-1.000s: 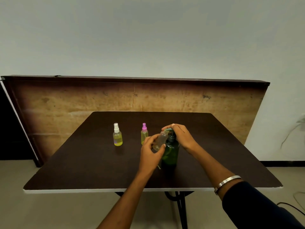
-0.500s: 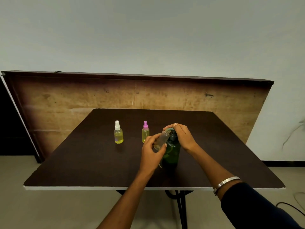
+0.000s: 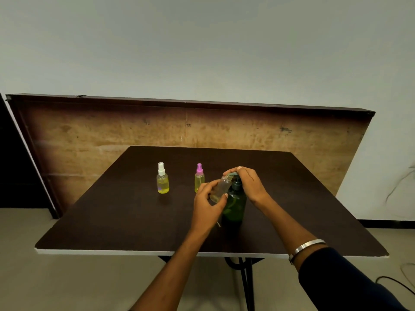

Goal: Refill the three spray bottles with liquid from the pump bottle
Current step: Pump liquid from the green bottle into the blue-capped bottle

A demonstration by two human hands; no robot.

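**Filling the 3rd bottle at the pump spout**

Pumping is judged to be the step in hand. A small clear plastic spray bottle with its cap off (image 3: 221,187) is gripped in the left hand (image 3: 207,204), fingers and thumb curled round its body, and is tilted so that its open neck is held up against the spout of the tall dark-green translucent pump bottle (image 3: 235,204). The right hand (image 3: 249,185) is laid over the pump head, its fingers bent down across the top and front; whether the head is being pressed at this instant cannot be told. The pump bottle stands upright on the dark brown table (image 3: 112,221), near the front middle.

2 bottles are already seen standing capped and well apart to the left: a round clear bottle of yellow liquid with a white sprayer (image 3: 162,179) and a slimmer one with a pink sprayer (image 3: 199,177), just beyond the left hand. Little liquid, if any, can be made out in the held bottle.

For the step to be done well, the neck should be kept directly under the spout, with the tilt held shallow so nothing runs down the outside. Short, slow strokes are advised, since the neck is narrow. The pump bottle should be steadied by downward pressure alone. A thin pale object (image 3: 218,224) lies on the table beside the left wrist; it may be the dip tube of the missing sprayer, but this cannot be confirmed.
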